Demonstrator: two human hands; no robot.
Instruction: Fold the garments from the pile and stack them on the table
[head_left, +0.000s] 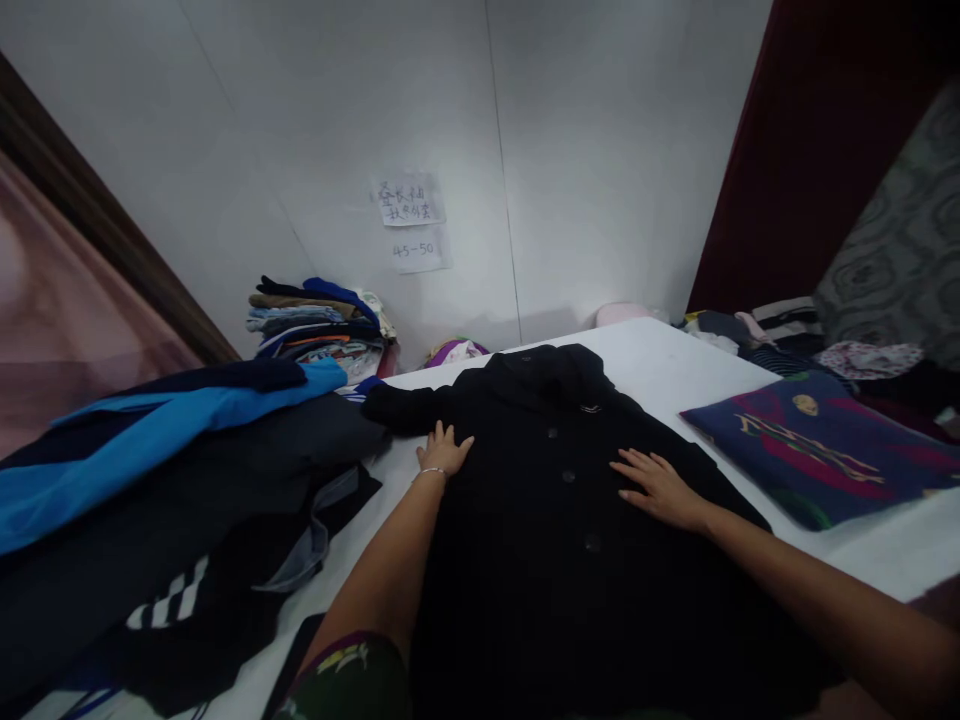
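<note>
Plainly, the black coat [517,560] is spread on the counter [649,350] beneath and between the left grip [445,452] and the right grip [663,488], both rested on it outstretched, with nothing grasped.

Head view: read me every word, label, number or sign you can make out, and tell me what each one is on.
"叠长袖 / 秋冬外套", as best the handwriting reads: upper paper sheet on the wall.
"45-50": lower paper sheet, just beneath.
Too small to read, if lettering at all: the pale mark on the black coat.
</note>
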